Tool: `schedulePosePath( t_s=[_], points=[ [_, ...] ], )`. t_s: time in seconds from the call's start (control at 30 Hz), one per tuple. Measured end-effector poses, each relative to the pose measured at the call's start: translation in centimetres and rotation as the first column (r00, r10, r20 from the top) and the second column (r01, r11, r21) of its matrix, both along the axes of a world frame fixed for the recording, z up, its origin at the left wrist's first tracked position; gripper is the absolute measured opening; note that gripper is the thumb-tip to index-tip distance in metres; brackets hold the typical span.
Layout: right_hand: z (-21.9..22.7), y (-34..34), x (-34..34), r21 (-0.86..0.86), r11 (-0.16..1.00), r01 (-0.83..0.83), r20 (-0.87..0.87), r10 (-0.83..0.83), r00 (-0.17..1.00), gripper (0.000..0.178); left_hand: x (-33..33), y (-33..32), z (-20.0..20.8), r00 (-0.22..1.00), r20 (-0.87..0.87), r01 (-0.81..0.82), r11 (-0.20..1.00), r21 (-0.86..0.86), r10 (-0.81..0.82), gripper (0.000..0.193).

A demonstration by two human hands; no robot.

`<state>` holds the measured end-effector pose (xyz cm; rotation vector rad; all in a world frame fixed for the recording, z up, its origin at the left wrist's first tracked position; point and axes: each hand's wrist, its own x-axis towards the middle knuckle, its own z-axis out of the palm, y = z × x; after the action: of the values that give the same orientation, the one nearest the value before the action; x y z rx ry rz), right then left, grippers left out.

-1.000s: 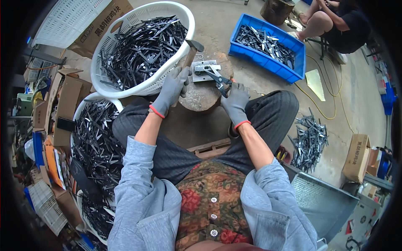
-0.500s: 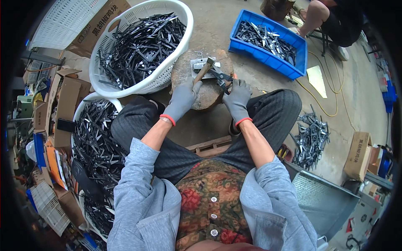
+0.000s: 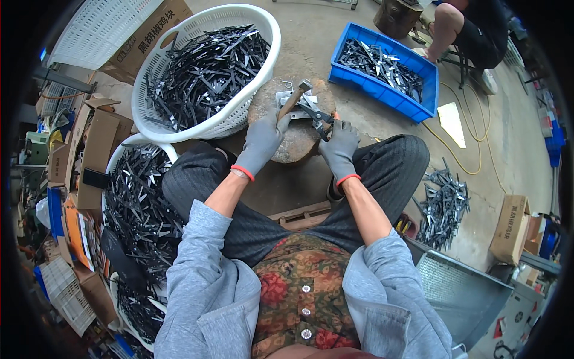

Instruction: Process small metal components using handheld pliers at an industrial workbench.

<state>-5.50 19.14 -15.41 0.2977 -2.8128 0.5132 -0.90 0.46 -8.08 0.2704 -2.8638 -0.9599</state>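
My left hand [image 3: 263, 140], in a grey glove with a red cuff, is wrapped round the wooden handle of a hammer [image 3: 291, 100]. The hammer head sits above a metal plate [image 3: 286, 97] on a round wooden stump [image 3: 293, 146]. In a matching glove, my right hand [image 3: 341, 146] grips a dark pair of shears [image 3: 321, 121] by its near end. Their far end reaches over the plate, partly behind the hammer. A small orange bit shows by my right fingers. Fine details of the shears are too small to make out.
Dark blades fill a large white basket [image 3: 272, 60] at far left and another white basket [image 3: 110, 157] by my left knee. A blue bin [image 3: 382, 90] of blades stands far right. A blade pile [image 3: 443, 206] lies on the floor, near a yellow cable [image 3: 480, 152]. Another person [image 3: 448, 27] sits beyond.
The hammer head has risen slightly off the plate, tilting up and to the right. My right hand keeps its hold on the shears. The whole view has shifted a little.
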Motion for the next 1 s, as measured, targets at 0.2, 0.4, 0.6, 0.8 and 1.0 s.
schedulePosePath(
  t_s=[0.2,0.4,0.6,0.8,1.0],
  points=[
    [3.2,-0.1,0.2,-0.482,0.874,-0.057,0.27,0.21,0.94,0.052,-1.4,-4.2,-1.4,0.983,-0.003,-0.182,0.973,-0.142,0.184,0.034],
    [6.4,-0.8,0.6,-0.945,-0.166,0.283,0.046,0.787,0.615,0.03,-1.6,-4.2,-3.6,0.956,0.146,-0.199,0.926,-0.321,0.256,0.034],
    [7.0,-1.9,0.5,-0.963,-0.075,0.258,0.135,0.696,0.706,0.018,-0.7,-3.6,-0.7,0.927,-0.339,-0.27,0.909,-0.318,0.157,0.032],
    [5.7,-3.3,0.5,-0.978,0.206,-0.024,0.064,0.412,0.909,0.01,-0.1,-1.9,0.5,0.926,-0.367,-0.145,0.98,-0.135,0.086,0.023],
    [5.2,-3.1,0.1,-0.876,0.449,-0.175,-0.054,0.27,0.961,0.011,-0.2,-2.0,0.1,0.917,-0.396,-0.11,0.984,-0.139,0.047,0.022]
  ],
)
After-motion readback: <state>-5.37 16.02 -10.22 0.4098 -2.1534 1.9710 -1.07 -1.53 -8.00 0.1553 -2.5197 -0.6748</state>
